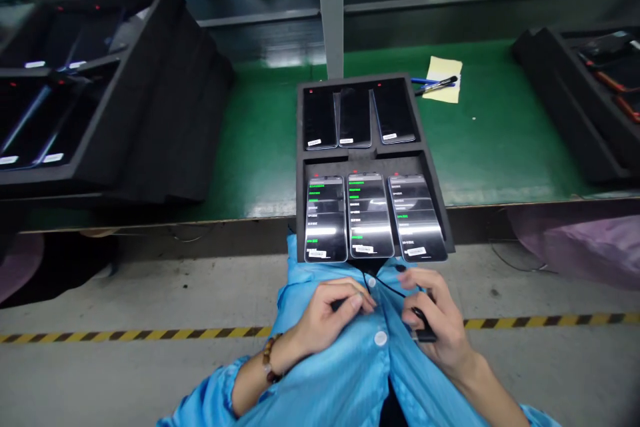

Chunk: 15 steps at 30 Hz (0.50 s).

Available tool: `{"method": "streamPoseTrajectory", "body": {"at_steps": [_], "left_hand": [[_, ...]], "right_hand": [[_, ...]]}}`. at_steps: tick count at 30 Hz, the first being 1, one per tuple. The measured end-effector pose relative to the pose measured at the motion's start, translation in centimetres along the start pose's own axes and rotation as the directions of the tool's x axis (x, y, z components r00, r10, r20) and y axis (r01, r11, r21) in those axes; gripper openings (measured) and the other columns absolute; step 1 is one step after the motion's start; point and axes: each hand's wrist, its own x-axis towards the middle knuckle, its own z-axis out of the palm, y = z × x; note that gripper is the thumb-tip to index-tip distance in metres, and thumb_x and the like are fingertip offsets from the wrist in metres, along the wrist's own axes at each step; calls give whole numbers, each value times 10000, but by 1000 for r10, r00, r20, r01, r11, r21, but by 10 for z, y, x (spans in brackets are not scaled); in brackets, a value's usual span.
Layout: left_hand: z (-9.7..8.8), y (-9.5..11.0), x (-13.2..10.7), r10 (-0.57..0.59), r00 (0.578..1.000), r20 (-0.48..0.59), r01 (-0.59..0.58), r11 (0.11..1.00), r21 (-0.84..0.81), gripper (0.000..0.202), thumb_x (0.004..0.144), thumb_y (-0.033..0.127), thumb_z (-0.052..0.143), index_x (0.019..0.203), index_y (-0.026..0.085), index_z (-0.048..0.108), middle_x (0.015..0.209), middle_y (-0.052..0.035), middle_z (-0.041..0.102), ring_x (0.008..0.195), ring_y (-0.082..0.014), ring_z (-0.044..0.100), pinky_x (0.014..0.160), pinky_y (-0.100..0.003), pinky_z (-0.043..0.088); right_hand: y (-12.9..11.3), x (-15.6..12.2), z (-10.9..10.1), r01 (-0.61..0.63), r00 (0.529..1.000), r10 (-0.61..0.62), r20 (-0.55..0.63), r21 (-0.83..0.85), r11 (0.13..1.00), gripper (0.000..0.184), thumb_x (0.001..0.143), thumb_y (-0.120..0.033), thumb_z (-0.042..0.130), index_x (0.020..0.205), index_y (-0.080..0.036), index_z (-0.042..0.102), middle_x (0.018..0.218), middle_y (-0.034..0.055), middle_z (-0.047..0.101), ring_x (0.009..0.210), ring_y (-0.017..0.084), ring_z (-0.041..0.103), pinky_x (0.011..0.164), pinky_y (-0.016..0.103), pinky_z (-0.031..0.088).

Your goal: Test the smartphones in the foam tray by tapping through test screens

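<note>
A black foam tray point(300, 167) juts over the bench's front edge toward me. Its far row holds three dark phones point(355, 117); its near row holds three phones with lit screens point(370, 215). Below the tray, against my blue smock point(345, 373), my left hand point(325, 317) pinches the end of a thin black cable point(387, 287). My right hand point(435, 317) is closed on a small black device point(424, 333) joined to that cable. Neither hand touches the tray.
A green bench mat point(500, 140) carries a yellow note with pens point(443, 82). Large black trays with phones sit at the left point(100, 100) and right point(575, 100). A grey post point(331, 10) rises behind the tray. Yellow-black tape point(125, 333) marks the floor.
</note>
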Motion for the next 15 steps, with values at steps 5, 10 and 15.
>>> {"method": "streamPoseTrajectory", "body": {"at_steps": [5,10,15], "left_hand": [[16,52,35,188,972,143,-210,965,156,298,1052,423,670,1211,263,865,908,-108,778,812,-225,716,760,-338,567],[36,94,72,204,964,169,-224,968,108,387,1026,440,719,1346,231,781,933,-80,776,790,-198,708,742,-309,576],[-2,106,82,285,958,-22,-281,952,124,344,1073,472,641,1311,261,772,1031,-80,770,858,-199,722,812,-326,603]], "right_hand": [[-15,9,-11,-119,993,122,9,293,949,343,1140,-533,416,931,-266,472,879,40,694,753,188,718,632,296,592],[-36,22,-37,-266,909,355,-218,353,897,315,1023,-408,720,910,-278,457,716,-68,480,521,97,477,455,211,405],[0,86,-119,-432,764,625,-163,590,682,248,1015,-434,719,1165,-323,556,628,-115,252,427,90,231,341,235,144]]}}
